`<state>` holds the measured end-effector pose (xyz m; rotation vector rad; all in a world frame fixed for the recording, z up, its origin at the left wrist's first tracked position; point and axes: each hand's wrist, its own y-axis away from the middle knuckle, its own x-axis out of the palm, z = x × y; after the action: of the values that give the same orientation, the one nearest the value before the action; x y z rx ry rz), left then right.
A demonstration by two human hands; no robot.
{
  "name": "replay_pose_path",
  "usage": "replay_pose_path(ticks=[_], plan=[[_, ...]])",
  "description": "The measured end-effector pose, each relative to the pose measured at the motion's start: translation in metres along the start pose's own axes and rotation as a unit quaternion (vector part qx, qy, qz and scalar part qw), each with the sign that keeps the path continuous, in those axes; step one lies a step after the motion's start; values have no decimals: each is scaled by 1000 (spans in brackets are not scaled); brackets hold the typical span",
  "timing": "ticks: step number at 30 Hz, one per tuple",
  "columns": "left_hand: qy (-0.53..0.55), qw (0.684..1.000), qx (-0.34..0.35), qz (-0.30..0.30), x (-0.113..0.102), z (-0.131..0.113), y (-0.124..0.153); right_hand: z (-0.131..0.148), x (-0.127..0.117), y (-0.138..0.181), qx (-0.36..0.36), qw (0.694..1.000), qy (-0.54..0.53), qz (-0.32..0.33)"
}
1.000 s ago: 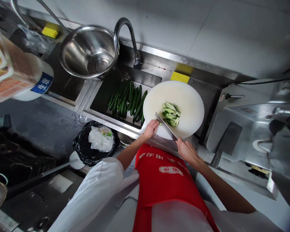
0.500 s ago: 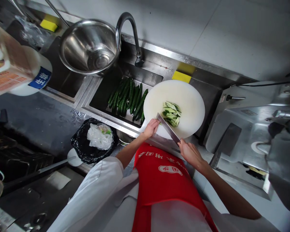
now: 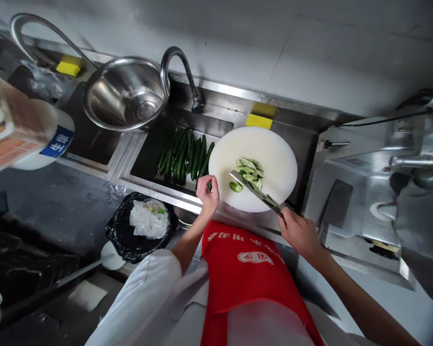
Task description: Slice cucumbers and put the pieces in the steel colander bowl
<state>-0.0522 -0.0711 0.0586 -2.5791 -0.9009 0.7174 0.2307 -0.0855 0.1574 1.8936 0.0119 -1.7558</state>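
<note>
Right hand (image 3: 299, 233) grip: fingers closed tight around the handle of the knife (image 3: 254, 190), at the near right edge of the cutting board (image 3: 274, 149). Blade runs diagonally up and left from the hand over the board; its tip lies beside the near edge of the cucumber slices (image 3: 250, 170). Whether the edge touches the board cannot be told.

Left hand (image 3: 207, 194) grip: fingers curled inward, hand just off the board's near left rim. A dark-green bit shows at the fingertips. Whether it is pinched there or belongs to the produce in the sink behind cannot be told.

Cucumber slices: loose pile of pale-green angled cuts, slightly right of the board's centre. One cucumber end (image 3: 235, 186), cut face up, lies apart from the pile on its near left side, between the blade tip and the left hand.

Cutting board: round, white, sitting on the steel table (image 3: 94, 190) with its left edge over the sink (image 3: 147, 154).

Surroundings:
- whole cucumbers (image 3: 184, 156) lie side by side in the sink, just left of the board
- steel bowl (image 3: 124, 93) rests at the far left corner of the sink, under the faucet (image 3: 176, 67)
- yellow sponge (image 3: 259, 121) sits behind the board
- black bin bag (image 3: 130, 230) stands below the table edge, with white plastic inside
- red apron (image 3: 245, 269) is worn over white sleeves
</note>
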Motion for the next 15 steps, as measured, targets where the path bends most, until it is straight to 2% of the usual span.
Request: replay_pose_path(ticks=[1, 2, 3, 5, 6, 7, 8, 10, 15], plan=[[3, 1000, 23, 15, -2, -15, -7, -1, -1, 1, 5, 1000, 0, -22], [10, 995, 69, 73, -1, -30, -12, -1, -2, 1, 11, 999, 2, -35], [19, 978, 131, 162, 3, -44, -15, 0, -3, -2, 13, 999, 5, -39], [25, 900, 256, 353, 18, -67, -13, 5, -7, -11, 3, 999, 14, -29], [22, 856, 302, 419, 26, -74, -10, 8, -9, -16, -7, 1000, 18, -21], [15, 822, 334, 462, 35, -78, -6, 9, -11, -21, -19, 1000, 22, -11], [7, 800, 352, 486, 41, -79, -1, 11, -13, -24, -30, 999, 26, -4], [-9, 783, 368, 502, 50, -74, 5, 10, -16, -27, -43, 998, 34, 5], [-30, 781, 367, 504, 55, -60, 7, -2, -12, -20, -32, 999, 28, -3]])
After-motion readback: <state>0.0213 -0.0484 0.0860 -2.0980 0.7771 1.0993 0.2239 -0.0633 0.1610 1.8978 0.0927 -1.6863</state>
